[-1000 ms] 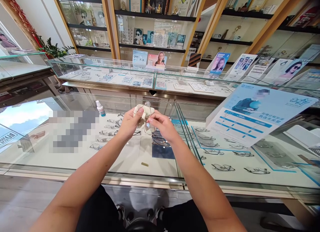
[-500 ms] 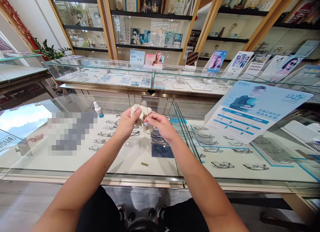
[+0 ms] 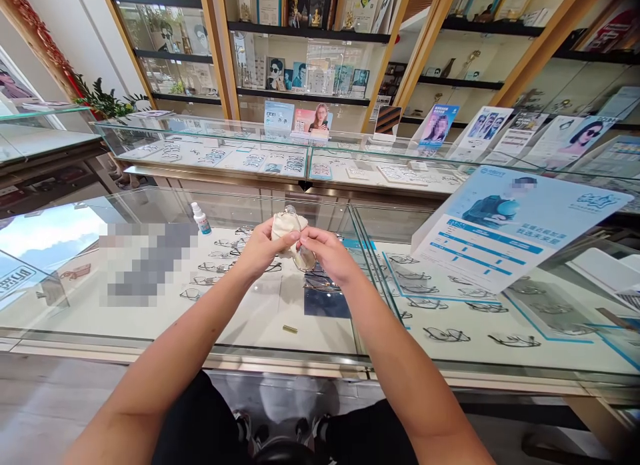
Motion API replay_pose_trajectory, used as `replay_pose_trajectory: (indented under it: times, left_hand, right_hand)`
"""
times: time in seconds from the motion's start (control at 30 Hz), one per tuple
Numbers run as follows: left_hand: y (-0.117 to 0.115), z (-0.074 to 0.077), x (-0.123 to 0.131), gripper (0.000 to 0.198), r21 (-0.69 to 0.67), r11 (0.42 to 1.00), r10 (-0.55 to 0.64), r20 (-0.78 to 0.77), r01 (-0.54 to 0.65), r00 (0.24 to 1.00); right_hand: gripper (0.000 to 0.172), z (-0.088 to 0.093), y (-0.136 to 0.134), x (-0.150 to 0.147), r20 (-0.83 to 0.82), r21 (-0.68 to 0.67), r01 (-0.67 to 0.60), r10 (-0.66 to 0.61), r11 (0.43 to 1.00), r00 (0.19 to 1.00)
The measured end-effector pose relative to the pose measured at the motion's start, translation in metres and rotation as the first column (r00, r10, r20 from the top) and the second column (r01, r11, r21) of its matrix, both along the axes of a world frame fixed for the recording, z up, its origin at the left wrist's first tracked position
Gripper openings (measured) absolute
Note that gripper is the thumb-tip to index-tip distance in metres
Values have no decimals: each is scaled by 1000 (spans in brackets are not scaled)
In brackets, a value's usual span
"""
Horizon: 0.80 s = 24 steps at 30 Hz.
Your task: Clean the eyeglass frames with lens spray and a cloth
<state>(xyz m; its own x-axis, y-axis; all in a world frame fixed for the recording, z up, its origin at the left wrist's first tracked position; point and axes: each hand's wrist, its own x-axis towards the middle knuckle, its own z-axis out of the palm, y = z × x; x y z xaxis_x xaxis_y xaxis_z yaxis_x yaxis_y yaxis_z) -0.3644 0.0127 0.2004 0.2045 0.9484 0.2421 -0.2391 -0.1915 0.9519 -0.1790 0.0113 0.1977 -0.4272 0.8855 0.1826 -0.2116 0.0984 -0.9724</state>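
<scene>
Above the glass counter, my left hand (image 3: 263, 246) is closed on a cream-coloured cloth (image 3: 287, 226), thumb on top. The cloth lies bunched against one lens of a pair of thin-framed glasses (image 3: 305, 259). With its fingertips my right hand (image 3: 324, 250) pinches the glasses near the middle of the frame. The lower lens hangs below the fingers, while the upper one is partly covered by the cloth. A white spray bottle (image 3: 201, 219) with a blue label stands on the counter to the left of my hands.
Rows of glasses (image 3: 203, 280) lie inside the glass counter (image 3: 195, 348). A large blue and white sign (image 3: 505, 225) leans on the right side. Behind runs another glass display case (image 3: 240, 159), with shelves against the wall. A small gold-coloured piece (image 3: 290, 329) is near the front.
The cloth has spread flatter over the upper lens, and my left thumb has slid lower towards my right fingers. The view has shifted slightly.
</scene>
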Motion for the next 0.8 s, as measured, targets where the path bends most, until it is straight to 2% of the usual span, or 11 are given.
replay_pose_trajectory:
  times: [0.3,0.5,0.7,0.8]
  left_hand:
    - [-1,-4,1,46,26,999,47,8,-48,999]
    - [-3,-2,2,47,43,991,130,-13,-129,991]
    - [-4,2,0,58,57,996,69,-49,-66,996]
    - [4,-1,-6,59,21,1000,-20,-49,21,999]
  right_hand:
    - [42,0,2,3,102,87,-39,30,995,994]
    - [36,4,-2,1,142,52,-78,70,996,987]
    - [30,5,-1,-2,116,50,-60,54,997,992]
    - [29,5,0,-1,109,20,-10,8,1000,994]
